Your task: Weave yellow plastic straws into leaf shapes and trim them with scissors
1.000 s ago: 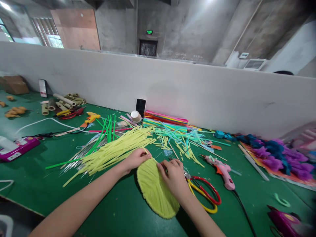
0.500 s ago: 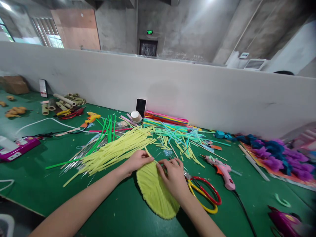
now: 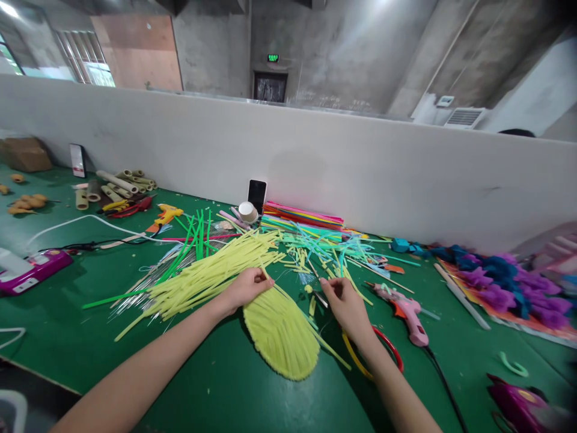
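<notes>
My left grip (image 3: 246, 290) was clamped on the tip of the yellow-green oval (image 3: 283, 337) over the desk (image 3: 202, 385); my right grip (image 3: 348, 305) covered part of the scissors (image 3: 393, 346), and I could not tell whether it held anything.

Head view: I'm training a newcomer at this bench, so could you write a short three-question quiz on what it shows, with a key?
1. Which hand pinches the yellow piece near its upper end?
2. True or false: the pink glue gun lies on the green table.
3. Fill in the blank: just behind the white cup stands a ____ with a dark screen.

Key:
1. The left hand.
2. True.
3. Phone.
</notes>
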A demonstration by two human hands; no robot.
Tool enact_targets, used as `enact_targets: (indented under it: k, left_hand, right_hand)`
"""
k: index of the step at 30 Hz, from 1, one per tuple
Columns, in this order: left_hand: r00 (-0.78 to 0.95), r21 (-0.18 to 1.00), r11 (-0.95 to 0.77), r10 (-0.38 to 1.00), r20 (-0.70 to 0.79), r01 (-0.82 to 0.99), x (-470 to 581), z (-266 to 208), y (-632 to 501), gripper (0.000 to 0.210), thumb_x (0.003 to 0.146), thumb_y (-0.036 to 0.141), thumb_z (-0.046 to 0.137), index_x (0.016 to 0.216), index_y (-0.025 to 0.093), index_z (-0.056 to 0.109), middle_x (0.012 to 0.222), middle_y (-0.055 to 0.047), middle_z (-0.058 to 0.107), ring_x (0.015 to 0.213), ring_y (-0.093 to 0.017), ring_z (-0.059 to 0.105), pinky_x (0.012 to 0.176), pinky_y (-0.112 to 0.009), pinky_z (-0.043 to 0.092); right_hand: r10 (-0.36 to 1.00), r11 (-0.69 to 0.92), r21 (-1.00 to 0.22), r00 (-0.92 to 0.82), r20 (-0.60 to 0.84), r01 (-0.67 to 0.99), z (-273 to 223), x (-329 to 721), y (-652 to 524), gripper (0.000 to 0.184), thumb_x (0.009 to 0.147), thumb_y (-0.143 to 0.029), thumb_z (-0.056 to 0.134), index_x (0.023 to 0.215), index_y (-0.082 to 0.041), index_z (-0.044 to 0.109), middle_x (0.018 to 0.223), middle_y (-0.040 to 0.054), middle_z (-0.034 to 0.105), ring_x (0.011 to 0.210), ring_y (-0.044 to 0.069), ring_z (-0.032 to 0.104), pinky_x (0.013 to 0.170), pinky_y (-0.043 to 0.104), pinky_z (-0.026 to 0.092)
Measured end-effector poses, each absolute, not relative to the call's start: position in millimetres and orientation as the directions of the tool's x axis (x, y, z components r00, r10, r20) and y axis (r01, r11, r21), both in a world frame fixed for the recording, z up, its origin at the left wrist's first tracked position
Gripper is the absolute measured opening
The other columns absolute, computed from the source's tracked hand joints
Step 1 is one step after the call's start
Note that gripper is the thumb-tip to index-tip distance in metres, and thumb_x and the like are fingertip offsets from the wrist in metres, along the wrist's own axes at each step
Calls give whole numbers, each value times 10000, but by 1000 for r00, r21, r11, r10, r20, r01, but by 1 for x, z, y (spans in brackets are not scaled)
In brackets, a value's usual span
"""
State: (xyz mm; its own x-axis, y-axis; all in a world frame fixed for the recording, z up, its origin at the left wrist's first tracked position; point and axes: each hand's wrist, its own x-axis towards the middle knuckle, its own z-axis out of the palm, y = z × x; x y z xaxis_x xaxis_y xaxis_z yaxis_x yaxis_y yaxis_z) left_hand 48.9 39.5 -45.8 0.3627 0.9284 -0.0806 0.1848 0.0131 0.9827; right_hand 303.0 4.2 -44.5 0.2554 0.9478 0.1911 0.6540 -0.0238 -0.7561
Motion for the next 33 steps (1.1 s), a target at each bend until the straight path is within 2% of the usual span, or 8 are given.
enact_targets:
  k: [2,5,11,16,26,30,33]
  left_hand:
    - [375,983,-11,925,-59,182,49,-46,40,337,748,451,658,847,129,638,830,-53,673,786,-200,617,688,-275,437]
    - [384,985,-25,922,-42,168,49,-46,40,344,747,457,660,853,130,643,831,-51,674,790,-198,616,692,-274,439]
    - [358,989,-14,933,-41,148,49,-42,40,369,720,476,689,828,127,637,810,-55,665,773,-192,612,677,-269,442]
    - [391,995,24,919,-59,94,48,-42,39,365,691,466,731,834,147,626,766,-32,655,737,-174,619,633,-247,445]
    - [349,977,1,934,-77,212,47,-49,43,391,671,495,731,796,138,633,721,-29,647,685,-170,609,601,-253,437]
    - [347,983,0,935,-65,184,47,-48,43,369,671,473,739,787,141,629,733,-29,658,695,-169,611,611,-250,432]
    - [370,993,39,925,-80,115,47,-40,39,378,687,472,732,848,145,632,842,-55,697,779,-184,634,660,-254,448]
  right_hand:
    - [972,-46,-831,215,90,555,-46,305,5,432,796,-596,545,904,-180,593,786,63,685,703,217,627,620,317,447]
    - [989,-51,-895,148,16,443,-44,303,5,457,775,-597,581,935,-171,623,857,81,713,756,225,648,636,315,462]
    - [999,-29,-963,-15,-34,267,-32,295,1,407,734,-575,655,839,-183,622,810,61,719,682,174,630,582,264,458]
    - [995,-84,-995,-53,-87,59,-29,291,-1,379,698,-526,721,784,-197,553,755,43,703,672,163,653,541,230,461]
    - [997,-69,-996,-39,-71,51,-30,289,-1,400,673,-539,737,745,-197,543,719,39,696,692,182,677,574,247,501]
    - [995,-86,-996,-48,-88,31,-31,288,-1,403,673,-532,742,759,-194,540,716,44,700,669,171,669,565,246,502]
    - [993,-107,-994,-47,-108,27,-29,287,-3,422,667,-552,735,764,-196,529,727,50,706,660,176,671,564,258,511]
